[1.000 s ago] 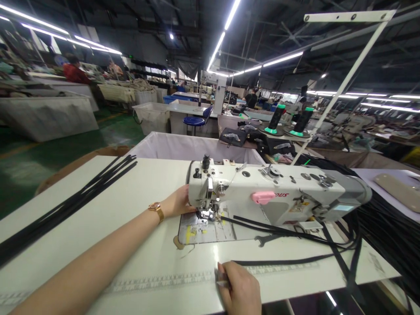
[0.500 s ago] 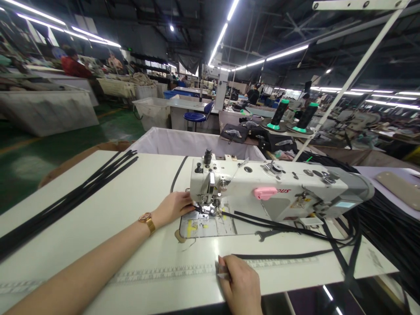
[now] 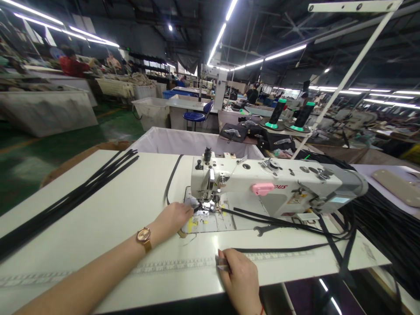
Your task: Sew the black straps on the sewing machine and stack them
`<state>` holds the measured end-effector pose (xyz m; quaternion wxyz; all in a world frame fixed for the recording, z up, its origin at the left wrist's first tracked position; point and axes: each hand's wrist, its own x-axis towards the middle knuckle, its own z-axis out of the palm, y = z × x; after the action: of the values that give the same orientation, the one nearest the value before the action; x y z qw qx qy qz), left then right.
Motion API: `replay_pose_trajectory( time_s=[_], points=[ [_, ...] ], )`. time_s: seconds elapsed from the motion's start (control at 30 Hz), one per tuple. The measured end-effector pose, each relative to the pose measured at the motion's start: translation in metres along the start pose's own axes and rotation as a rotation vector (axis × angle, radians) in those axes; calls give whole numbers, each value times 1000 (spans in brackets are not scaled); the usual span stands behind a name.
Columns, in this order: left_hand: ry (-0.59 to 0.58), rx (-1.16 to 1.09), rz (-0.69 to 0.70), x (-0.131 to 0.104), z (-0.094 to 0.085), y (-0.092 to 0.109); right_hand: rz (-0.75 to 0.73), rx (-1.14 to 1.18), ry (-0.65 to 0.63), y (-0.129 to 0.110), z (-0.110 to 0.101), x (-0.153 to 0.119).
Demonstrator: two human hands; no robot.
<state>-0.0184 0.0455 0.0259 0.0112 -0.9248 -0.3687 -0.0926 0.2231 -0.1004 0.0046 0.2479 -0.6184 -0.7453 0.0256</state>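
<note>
Just left of the presser foot [image 3: 206, 205] of a white sewing machine [image 3: 241, 177], my left hand [image 3: 173, 217] has its fingers closed on a narrow black strap [image 3: 171, 177]. The strap curves away behind that hand across the tabletop, and my fingers hide part of it. My right hand [image 3: 242, 273] is closed by the table's front edge, around a small metal tool [image 3: 223, 264] whose full shape is hidden. Beyond those fingers lies another stretch of black strap [image 3: 278, 250], along a measuring tape [image 3: 177, 265] on the table.
Several black straps [image 3: 65, 197] lie at left. A wrench [image 3: 264, 229] rests near the machine base. Looped straps [image 3: 351, 227] hang at right. Behind stand a pale-lined bin [image 3: 197, 141] and two thread cones [image 3: 276, 113]. Other people work farther back.
My left hand has moved a little left and toward me, away from the presser foot. The strap behind it has shifted left. My right hand keeps nearly the same place.
</note>
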Motion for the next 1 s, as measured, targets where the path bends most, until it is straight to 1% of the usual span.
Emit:
replay_pose_trajectory(
  time_s=[0.1,0.17,0.3,0.4,0.47,0.57,0.67,0.73,0.8,0.83,0.9,0.93,1.0],
  points=[
    [-70,85,-18,-2,-5,12,6,4,-21,0,0,-1],
    [-106,117,-19,0,-10,16,11,4,-25,-1,0,-2],
    [-126,126,-37,4,-18,20,14,7,-20,-1,0,-2],
    [-128,138,-36,4,-19,27,14,7,-14,-2,-1,-2],
    [-120,152,-38,4,-17,37,16,10,-20,-1,-1,-2],
    [-118,180,-77,5,-16,56,20,10,-37,-1,0,-1],
    [-150,191,-128,7,-21,77,29,4,-50,-1,0,-1],
    [-174,183,-167,4,-26,91,50,5,-76,-2,-2,-1],
    [-203,167,-209,-11,-31,108,87,26,-115,-3,-5,1],
    [-217,156,-232,-23,-32,119,112,53,-136,-5,-7,3],
    [-210,113,-266,-57,-34,143,176,178,-169,-10,-10,10],
    [-195,70,-276,-77,-35,156,218,290,-183,-14,-11,16],
    [-112,-116,-215,-119,-37,185,332,622,-203,-25,-9,30]
  ],
)
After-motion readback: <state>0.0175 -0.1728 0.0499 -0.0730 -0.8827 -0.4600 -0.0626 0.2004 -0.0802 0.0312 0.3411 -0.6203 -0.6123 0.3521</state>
